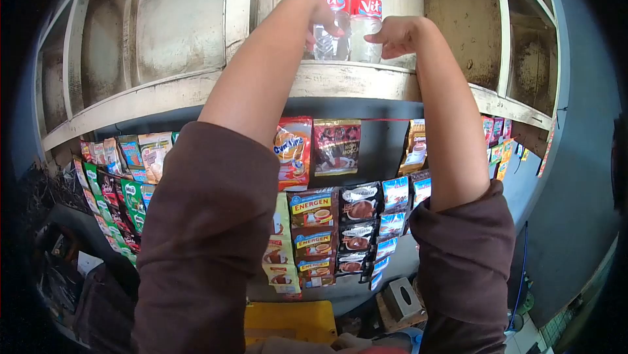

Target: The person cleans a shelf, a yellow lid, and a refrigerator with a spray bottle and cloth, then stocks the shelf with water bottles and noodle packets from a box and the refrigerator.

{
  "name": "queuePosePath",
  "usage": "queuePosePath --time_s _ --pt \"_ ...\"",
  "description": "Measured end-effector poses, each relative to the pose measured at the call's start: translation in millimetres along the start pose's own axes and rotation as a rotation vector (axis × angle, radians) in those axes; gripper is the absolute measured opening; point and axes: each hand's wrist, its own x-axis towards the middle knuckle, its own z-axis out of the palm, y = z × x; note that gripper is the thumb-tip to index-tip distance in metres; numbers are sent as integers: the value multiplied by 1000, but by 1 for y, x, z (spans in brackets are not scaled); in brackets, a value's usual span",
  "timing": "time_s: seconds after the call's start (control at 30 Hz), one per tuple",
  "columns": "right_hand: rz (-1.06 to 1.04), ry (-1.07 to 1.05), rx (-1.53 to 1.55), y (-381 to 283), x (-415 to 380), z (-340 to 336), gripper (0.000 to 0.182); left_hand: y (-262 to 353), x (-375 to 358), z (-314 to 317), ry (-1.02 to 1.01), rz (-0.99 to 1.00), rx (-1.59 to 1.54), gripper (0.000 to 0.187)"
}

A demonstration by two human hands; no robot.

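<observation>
- Both arms are stretched overhead to the worn wooden shelf [353, 82], where two water bottles [348, 10] stand upright side by side, touching, long axes vertical.
- The left hand [320, 21] wraps the left bottle [332, 7], fingers curled around its body below the red label.
- The right hand [394, 35] is loosely curled with its fingertips at the right bottle [366, 10]; I can't tell if it grips.
- The shelf lip lies just under both bottles; open air in front, and hanging sachet strips [327, 197] below.
</observation>
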Motion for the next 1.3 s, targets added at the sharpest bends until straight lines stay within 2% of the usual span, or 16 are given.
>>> queuePosePath --time_s 0.07,0.2,0.27,0.3,0.37,0.43,0.5,0.57,0.63,0.7,0.8,0.9,0.93,1.03,1.17,1.3 --pt "31 -4 25 1 2 1 70 0 4 3 16 -66 -59 67" --pt "33 -45 86 11 12 -2 69 -1 -4 7 -4 -26 -23 65" --pt "-13 14 110 15 12 5 69 5 -29 16 252 143 225 73" --pt "-13 -11 106 8 -1 8 69 8 -44 23 240 122 217 73" --pt "-54 381 -215 -2 -27 12 63 12 -73 36 745 114 -2 65" --pt "-299 898 -161 15 -27 21 51 -4 -81 53 961 398 -1 57" --pt "-436 1101 -113 19 -63 36 40 -32 -140 84 914 750 44 52" --pt "-648 1364 -11 18 -111 70 34 -71 -201 126 873 980 67 56" --pt "-748 1366 252 13 -162 131 30 -114 -256 177 863 1001 120 57" --pt "-827 1179 243 33 -197 194 34 -163 -308 231 740 741 79 55" --pt "-695 706 633 59 -263 315 36 -241 -366 318 699 254 -376 50" --pt "-360 220 902 77 -296 433 40 -304 -439 369 712 -196 -608 46" --pt "-242 46 993 74 -308 462 41 -315 -466 375 665 -254 -644 45" --pt "-169 -164 911 59 -341 524 39 -338 -520 380 513 -425 -697 44" --pt "-200 -468 831 28 -370 591 39 -372 -552 369 684 -462 -694 43" --pt "-198 -768 798 -11 -391 651 38 -441 -592 380 756 -663 -607 41"
